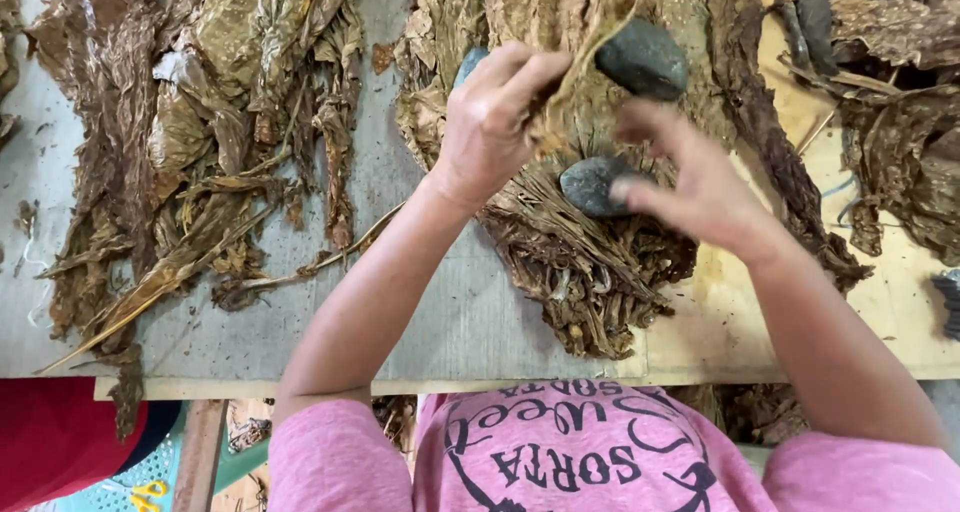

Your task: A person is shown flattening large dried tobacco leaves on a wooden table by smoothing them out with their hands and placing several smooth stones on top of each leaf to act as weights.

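Left grip [495, 112] pinches dried leaf [575, 67] — right hand [690, 187] beside it.

Setting: leaf-sorting workshop, likely small-scale tobacco handling. Evidence: worn grey board surface [470, 312] dusted with crumbs. On it, a central bundle of dried brown leaves [590, 252], stems fanned toward the near edge. Two dark stones [642, 60] sit on that bundle. Left of the bundle, a looser leaf pile [190, 122]; right of it, more leaves [900, 102].
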